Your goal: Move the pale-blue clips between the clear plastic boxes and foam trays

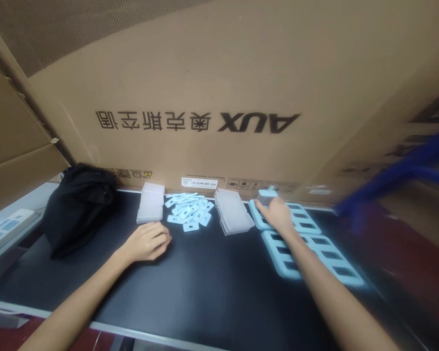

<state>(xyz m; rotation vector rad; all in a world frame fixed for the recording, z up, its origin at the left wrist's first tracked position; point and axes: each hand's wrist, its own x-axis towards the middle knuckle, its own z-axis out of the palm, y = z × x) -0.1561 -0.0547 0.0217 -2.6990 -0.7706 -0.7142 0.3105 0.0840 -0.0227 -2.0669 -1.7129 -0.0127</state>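
Observation:
My left hand (149, 242) rests on the black table with its fingers curled in, and nothing shows in it. Just beyond it lies a stack of translucent white plastic cases (151, 202). To its right is a loose pile of small light-blue plates with cut-out slots (189, 210). My right hand (279, 215) is closed on a small translucent case with a light-blue top (268, 194). It holds this over the far light-blue slotted tray (305, 218). My right forearm partly covers the near slotted tray (336, 258).
A second stack of translucent cases (233, 212) stands between the pile and the trays. Black cloth (82, 207) lies bunched at the left, beside a white power strip (7, 228). A large cardboard wall (205, 63) closes off the back; a blue metal frame (398, 170) is at right.

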